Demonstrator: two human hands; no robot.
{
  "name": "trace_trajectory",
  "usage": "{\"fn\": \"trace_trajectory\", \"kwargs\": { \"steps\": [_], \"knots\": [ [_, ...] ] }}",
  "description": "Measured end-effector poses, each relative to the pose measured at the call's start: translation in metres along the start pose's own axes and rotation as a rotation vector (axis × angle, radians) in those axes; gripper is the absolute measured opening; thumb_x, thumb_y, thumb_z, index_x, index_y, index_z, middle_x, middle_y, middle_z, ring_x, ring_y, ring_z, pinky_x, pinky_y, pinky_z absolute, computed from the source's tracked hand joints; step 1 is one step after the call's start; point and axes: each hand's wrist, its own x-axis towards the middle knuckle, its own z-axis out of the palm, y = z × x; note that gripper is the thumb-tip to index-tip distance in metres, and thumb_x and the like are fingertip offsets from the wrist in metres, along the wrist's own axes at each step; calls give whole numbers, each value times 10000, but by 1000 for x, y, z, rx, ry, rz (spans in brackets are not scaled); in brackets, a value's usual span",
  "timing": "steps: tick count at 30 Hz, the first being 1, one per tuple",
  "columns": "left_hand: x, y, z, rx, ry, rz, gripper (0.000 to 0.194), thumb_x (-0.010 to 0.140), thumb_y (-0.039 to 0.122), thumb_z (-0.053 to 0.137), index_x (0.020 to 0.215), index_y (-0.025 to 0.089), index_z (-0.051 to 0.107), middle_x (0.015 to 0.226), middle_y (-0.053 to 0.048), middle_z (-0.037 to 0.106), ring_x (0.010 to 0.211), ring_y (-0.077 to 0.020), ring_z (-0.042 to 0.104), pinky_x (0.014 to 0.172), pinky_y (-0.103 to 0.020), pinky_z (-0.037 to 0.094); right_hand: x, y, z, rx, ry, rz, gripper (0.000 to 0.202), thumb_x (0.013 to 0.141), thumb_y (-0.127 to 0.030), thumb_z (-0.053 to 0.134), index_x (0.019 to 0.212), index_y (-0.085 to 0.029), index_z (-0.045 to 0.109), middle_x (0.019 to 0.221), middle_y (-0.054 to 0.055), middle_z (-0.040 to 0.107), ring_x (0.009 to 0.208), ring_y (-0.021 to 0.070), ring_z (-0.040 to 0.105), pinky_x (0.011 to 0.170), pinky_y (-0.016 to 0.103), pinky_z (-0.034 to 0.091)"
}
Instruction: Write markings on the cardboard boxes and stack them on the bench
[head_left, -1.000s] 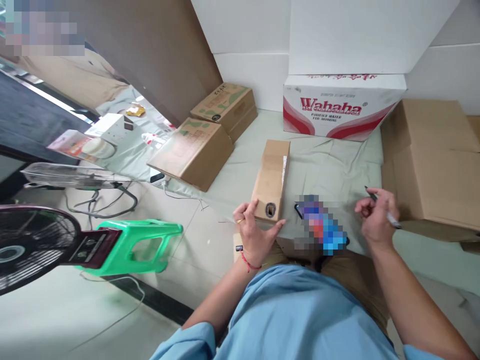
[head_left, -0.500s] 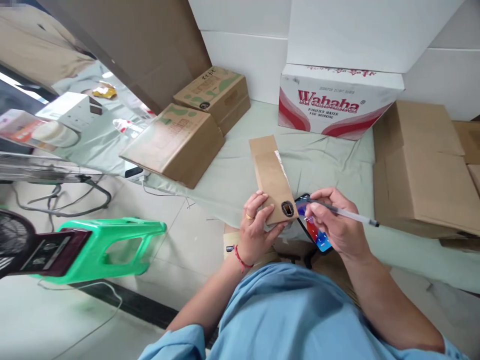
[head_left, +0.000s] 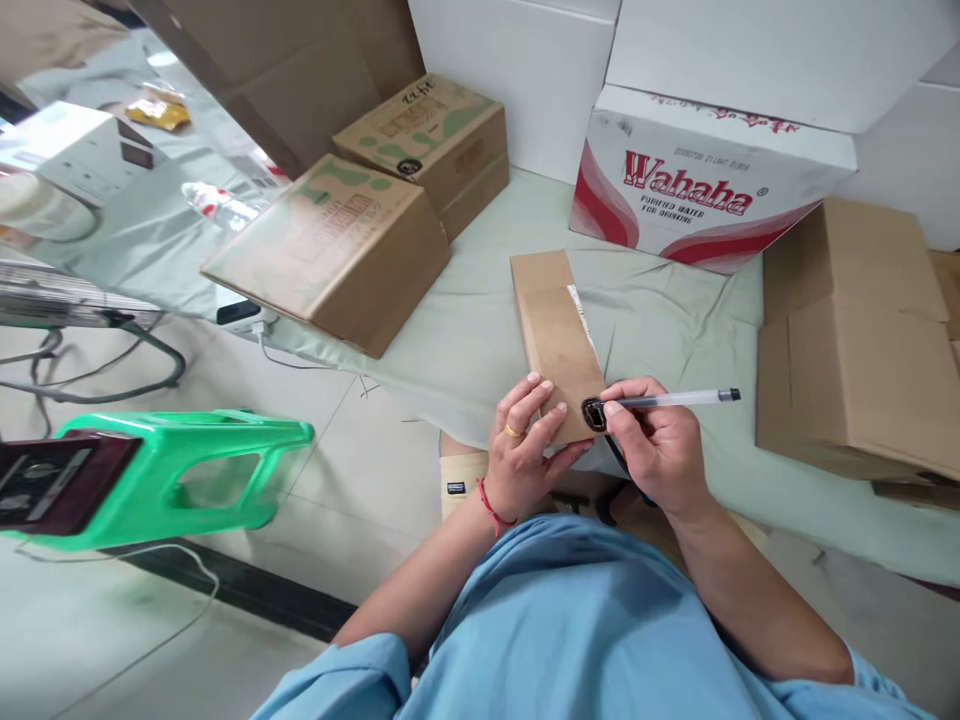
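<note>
A narrow brown cardboard piece [head_left: 559, 320] lies on the green cloth by its near edge, with a torn white strip along its right side. Near its lower right corner is a small hole [head_left: 595, 414] ringed with thick black ink. My left hand [head_left: 525, 440] grips the lower left end, fingers on top and thumb at the near edge. In my right hand [head_left: 664, 445] is a clear pen [head_left: 675, 398], pinched between thumb and fingers. Its writing end is at the hole; the other, black end points right. The phone [head_left: 619, 457] is mostly hidden beneath my right hand.
Two brown printed cartons [head_left: 337, 250] stand at left; a white Wahaba-style "Wahaha" box [head_left: 690, 190] stands behind. Right of these is a large brown box [head_left: 862, 340]. A plastic bottle [head_left: 217, 205] lies at far left. A green stool [head_left: 202, 470] stands on the floor.
My right hand has brought the pen from just right of the cardboard onto the inked hole. The hand now covers most of the phone. The view has shifted slightly.
</note>
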Motion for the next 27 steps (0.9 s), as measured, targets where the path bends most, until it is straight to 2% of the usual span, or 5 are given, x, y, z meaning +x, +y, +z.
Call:
{"fn": "trace_trajectory", "kwargs": {
  "steps": [7, 11, 15, 21, 27],
  "knots": [
    [-2, -1, 1, -31, 5, -4, 530, 931, 449, 828, 1356, 234, 596, 1379, -156, 664, 1423, -349, 601, 1138, -547, 561, 2, -5, 0, -59, -15, -30, 188, 1010, -397, 633, 988, -231, 719, 669, -10, 661, 548, 141, 568, 511, 255, 422],
    [-2, -2, 1, -24, 2, -10, 520, 940, 466, 814, 1361, 258, 590, 1374, -142, 666, 1415, -350, 611, 1124, -549, 567, 1, -6, -3, -77, -47, -36, 180, 986, -368, 631, 912, -229, 718, 624, -19, 608, 516, 128, 501, 486, 252, 380],
    [-3, -2, 1, -26, -3, -14, 541, 934, 466, 822, 1377, 267, 583, 1372, -136, 669, 1415, -349, 612, 1126, -553, 564, -2, -5, -5, -93, 4, -35, 144, 952, -312, 641, 852, -230, 704, 594, -29, 572, 486, 119, 442, 463, 253, 350],
    [-2, -2, 1, -30, 7, -6, 553, 929, 469, 826, 1377, 247, 589, 1364, -148, 671, 1415, -345, 612, 1127, -546, 568, -3, -2, 1, 0, 48, -28, 147, 998, -368, 647, 967, -240, 714, 703, 2, 655, 588, 153, 577, 514, 261, 432],
    [-3, -2, 1, -36, 12, -16, 558, 922, 458, 837, 1383, 261, 594, 1376, -137, 674, 1424, -343, 604, 1136, -546, 564, 0, 0, 4, -69, 46, -63, 124, 1004, -364, 647, 1013, -259, 713, 770, 11, 699, 644, 169, 630, 551, 270, 482]
  ]
}}
